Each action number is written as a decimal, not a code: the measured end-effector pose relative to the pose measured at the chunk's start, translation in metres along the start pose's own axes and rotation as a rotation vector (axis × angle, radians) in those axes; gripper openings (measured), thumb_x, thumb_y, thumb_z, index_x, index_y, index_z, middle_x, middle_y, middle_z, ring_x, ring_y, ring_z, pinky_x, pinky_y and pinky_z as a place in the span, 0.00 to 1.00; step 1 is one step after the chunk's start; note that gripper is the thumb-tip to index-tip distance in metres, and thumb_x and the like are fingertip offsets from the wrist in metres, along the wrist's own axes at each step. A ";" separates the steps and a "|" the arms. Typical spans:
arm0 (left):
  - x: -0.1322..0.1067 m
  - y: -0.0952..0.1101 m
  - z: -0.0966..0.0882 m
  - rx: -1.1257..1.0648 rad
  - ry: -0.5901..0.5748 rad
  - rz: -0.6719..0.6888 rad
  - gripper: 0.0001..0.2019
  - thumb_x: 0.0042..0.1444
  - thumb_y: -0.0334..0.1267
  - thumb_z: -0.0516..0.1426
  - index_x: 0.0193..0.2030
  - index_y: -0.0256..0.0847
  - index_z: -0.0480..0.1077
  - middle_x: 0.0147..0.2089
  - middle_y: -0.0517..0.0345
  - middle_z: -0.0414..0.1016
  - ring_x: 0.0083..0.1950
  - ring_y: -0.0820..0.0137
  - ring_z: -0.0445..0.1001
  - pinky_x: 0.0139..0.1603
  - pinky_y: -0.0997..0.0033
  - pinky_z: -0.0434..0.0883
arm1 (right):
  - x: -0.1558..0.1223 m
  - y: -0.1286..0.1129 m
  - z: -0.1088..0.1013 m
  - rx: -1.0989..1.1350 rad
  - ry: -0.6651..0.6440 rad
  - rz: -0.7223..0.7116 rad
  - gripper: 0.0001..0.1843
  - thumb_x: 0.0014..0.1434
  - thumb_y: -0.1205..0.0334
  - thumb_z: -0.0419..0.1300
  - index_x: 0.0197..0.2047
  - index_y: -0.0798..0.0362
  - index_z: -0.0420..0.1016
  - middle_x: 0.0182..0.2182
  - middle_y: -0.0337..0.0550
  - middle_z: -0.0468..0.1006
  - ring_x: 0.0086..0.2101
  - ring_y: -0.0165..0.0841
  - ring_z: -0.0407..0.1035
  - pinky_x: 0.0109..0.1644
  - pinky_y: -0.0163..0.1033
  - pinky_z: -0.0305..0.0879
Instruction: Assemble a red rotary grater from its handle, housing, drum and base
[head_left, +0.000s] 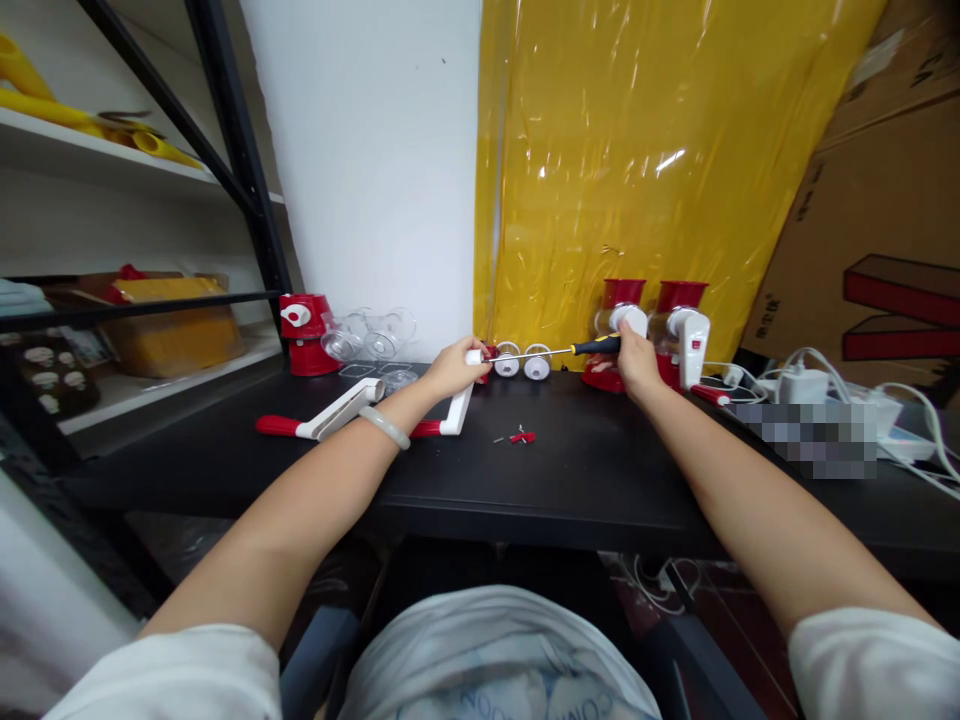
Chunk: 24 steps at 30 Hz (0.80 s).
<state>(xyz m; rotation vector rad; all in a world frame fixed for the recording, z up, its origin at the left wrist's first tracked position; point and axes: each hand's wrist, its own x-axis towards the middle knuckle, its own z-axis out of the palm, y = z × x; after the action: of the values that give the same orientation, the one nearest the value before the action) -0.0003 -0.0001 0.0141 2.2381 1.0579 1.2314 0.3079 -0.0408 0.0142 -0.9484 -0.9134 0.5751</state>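
My left hand point(452, 368) is closed around the upper end of a white crank handle point(459, 408), whose red grip point(426, 428) points left, low over the table. My right hand point(637, 362) grips a screwdriver point(586, 347) by its black and yellow handle. The screwdriver's long shaft reaches left to the crank's white end by my left fingers; exactly where the tip sits is too small to tell. Between my arms, a small red part point(525, 437) lies on the table with tiny metal pieces. Left of my left wrist rests another white crank handle point(341, 408) with a red grip.
Two red and white rotary graters point(682, 335) stand at the back right, and a red grater body point(306, 340) at the back left near clear plastic parts point(371, 335). Two round white parts point(536, 363) lean by the yellow curtain point(645, 150). White cables point(817, 365) crowd the right.
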 end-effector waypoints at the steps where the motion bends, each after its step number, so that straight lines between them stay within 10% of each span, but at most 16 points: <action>1: 0.000 -0.001 0.000 -0.004 -0.001 -0.005 0.10 0.47 0.36 0.60 0.38 0.41 0.68 0.34 0.60 0.76 0.32 0.69 0.76 0.37 0.69 0.73 | -0.001 -0.001 0.001 0.014 -0.001 0.025 0.16 0.61 0.52 0.53 0.29 0.54 0.71 0.16 0.35 0.70 0.15 0.29 0.67 0.17 0.33 0.66; 8: 0.000 -0.004 0.002 -0.051 -0.004 -0.032 0.12 0.47 0.36 0.61 0.39 0.40 0.68 0.36 0.58 0.77 0.31 0.69 0.77 0.34 0.70 0.74 | -0.002 -0.004 0.002 0.047 -0.058 0.068 0.10 0.55 0.63 0.51 0.39 0.53 0.71 0.23 0.35 0.74 0.15 0.28 0.68 0.19 0.35 0.70; 24: -0.001 -0.001 0.000 0.020 0.011 -0.013 0.11 0.47 0.36 0.60 0.39 0.40 0.69 0.36 0.59 0.77 0.34 0.69 0.76 0.37 0.70 0.73 | -0.004 -0.001 0.000 -0.133 -0.129 -0.014 0.17 0.56 0.45 0.58 0.37 0.50 0.64 0.15 0.31 0.69 0.14 0.28 0.68 0.17 0.30 0.65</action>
<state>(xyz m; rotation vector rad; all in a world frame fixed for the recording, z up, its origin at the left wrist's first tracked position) -0.0011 0.0002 0.0133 2.2388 1.0921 1.2348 0.3060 -0.0442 0.0137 -1.0327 -1.0833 0.5743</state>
